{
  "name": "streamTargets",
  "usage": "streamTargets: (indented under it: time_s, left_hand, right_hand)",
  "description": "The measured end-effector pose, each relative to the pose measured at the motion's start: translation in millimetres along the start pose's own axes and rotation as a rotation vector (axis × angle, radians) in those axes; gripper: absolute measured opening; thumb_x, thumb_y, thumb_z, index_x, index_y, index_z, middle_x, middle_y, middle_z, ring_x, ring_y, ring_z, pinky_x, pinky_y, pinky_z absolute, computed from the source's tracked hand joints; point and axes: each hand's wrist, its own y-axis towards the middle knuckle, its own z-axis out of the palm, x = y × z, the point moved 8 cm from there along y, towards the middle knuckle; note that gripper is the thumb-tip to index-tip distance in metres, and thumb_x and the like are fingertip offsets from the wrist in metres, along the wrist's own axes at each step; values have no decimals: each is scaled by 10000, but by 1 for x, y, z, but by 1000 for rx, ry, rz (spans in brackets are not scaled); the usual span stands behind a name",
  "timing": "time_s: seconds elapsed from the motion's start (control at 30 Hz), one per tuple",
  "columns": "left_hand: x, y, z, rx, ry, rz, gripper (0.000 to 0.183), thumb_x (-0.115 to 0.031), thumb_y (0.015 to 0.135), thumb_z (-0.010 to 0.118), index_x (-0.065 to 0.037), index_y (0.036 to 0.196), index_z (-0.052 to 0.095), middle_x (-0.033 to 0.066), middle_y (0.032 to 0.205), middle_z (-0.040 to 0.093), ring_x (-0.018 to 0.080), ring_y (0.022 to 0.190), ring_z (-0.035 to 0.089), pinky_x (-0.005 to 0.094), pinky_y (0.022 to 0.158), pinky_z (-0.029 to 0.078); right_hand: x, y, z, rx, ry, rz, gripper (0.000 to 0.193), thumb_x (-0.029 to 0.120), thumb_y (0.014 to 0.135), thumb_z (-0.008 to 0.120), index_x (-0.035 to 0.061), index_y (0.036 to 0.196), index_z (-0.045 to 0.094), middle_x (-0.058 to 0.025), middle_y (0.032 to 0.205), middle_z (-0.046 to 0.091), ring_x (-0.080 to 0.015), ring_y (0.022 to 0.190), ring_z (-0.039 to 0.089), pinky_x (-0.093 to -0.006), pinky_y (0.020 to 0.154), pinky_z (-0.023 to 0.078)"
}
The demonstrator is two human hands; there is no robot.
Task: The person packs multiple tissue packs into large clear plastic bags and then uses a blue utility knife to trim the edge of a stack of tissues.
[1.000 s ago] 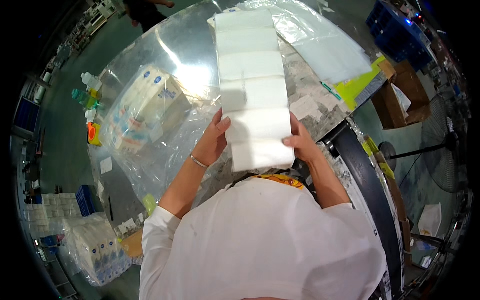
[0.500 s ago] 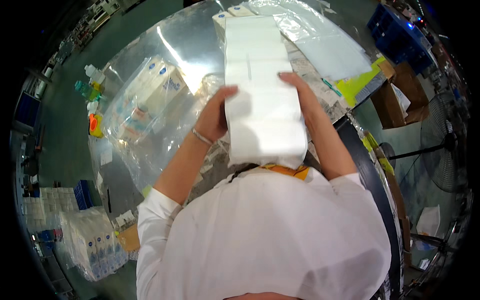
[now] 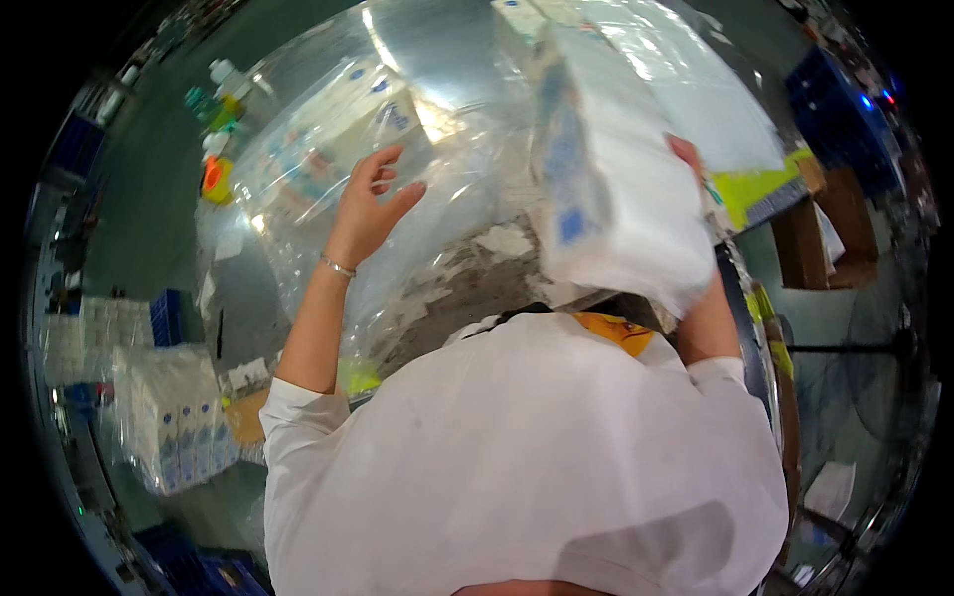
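Observation:
My right hand (image 3: 686, 154) grips the far right side of a long white block of tissue packs (image 3: 641, 189), blurred by motion. The block is tilted, so its blue-marked side faces left. Most of the right hand's fingers are hidden behind it. My left hand (image 3: 370, 214) is off the block, its fingers apart and curved, with nothing in them. It hovers over a clear plastic bag (image 3: 298, 243) spread on the shiny metal table (image 3: 308, 50). Inside that bag lie tissue packs (image 3: 343, 114) with blue marks.
Flat clear bags (image 3: 696, 99) lie at the far right of the table, beside a yellow-green sheet (image 3: 750, 199). Bottles (image 3: 229, 79) and an orange container (image 3: 215, 181) line the left edge. An open carton (image 3: 835, 238) and blue crate (image 3: 840, 119) stand right. Wrapped packs (image 3: 179, 417) sit lower left.
My left hand has let go of the block and moved left, opening. The block has swung right in my right hand and tipped, bringing its marked side into sight.

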Motion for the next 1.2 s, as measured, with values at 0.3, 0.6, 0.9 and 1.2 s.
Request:
streamTargets:
  time_s: [0.3,0.6,0.9,1.2]
  left_hand:
    - [185,-136,16,-40,450,-219,424,-357,779,584,-42,1059,533,174,986,552,288,897,538,360,770,424]
    - [114,-46,-71,-467,63,-200,257,-274,867,481,-80,927,637,1,552,462,103,515,393,263,496,341]
    - [4,-47,-133,-366,-164,-26,263,-231,892,485,-57,1044,612,-95,647,400,13,581,307,174,513,262]
    - [-108,-59,-126,-393,418,377,234,-134,850,490,-45,1036,601,26,659,444,125,607,423,257,608,383]
  right_hand:
    - [-16,-58,-49,4,-61,14,610,311,717,538,15,1228,386,-175,1017,556,-262,872,584,-381,779,481]
    - [-70,5,-5,114,-279,264,618,300,716,538,26,1243,369,-173,1031,549,-263,877,581,-383,777,481]
    - [-112,37,53,320,-329,405,628,289,716,538,36,1259,351,-170,1044,543,-264,883,578,-385,776,482]
    - [-125,56,127,567,-443,477,639,279,715,538,46,1274,334,-168,1057,536,-265,888,576,-387,775,482]
